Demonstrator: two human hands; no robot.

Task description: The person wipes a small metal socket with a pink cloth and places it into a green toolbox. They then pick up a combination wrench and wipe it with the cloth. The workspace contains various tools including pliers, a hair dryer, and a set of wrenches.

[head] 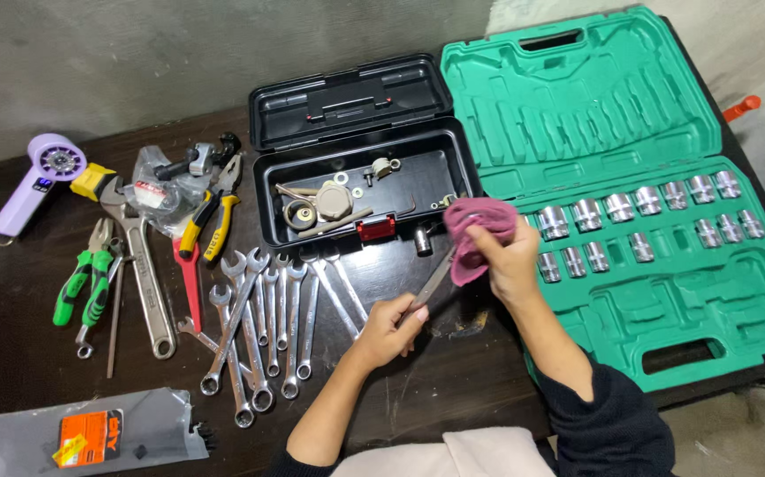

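Dark wooden tabletop (453, 389) against a grey concrete wall, cluttered with tools. Left hand (391, 325) is closed around the lower end of a slim steel wrench (433, 281), thumb on top, fingers curled under, forearm coming up from the lower edge; the shaft is angled up and away from the grip so its far end meets the cloth. Right hand (508, 256) pinches a bunched pink rag (478, 231) around that far end, fingers wrapped over the fabric, wrist bent inward, dark sleeve (608, 415) pushed back on the forearm. That split reads as one hand steadying the tool, the other rubbing it; head of the wrench is hidden in the rag, so type can't be confirmed. Just beyond the rag: small black plastic toolbox (356, 190), lid open, loose fittings inside. Right of the rag hand: open green moulded socket case (665, 291) with two rows of chrome sockets (647, 201) seated in their slots. Left of the holding hand: fanned row of chrome combination spanners (267, 318), then a large adjustable wrench (144, 274), green-handled pliers (82, 278) and yellow-handled pliers (210, 221). Far left: lilac handheld blower (42, 177); near-left corner, grey plastic packet (91, 433).
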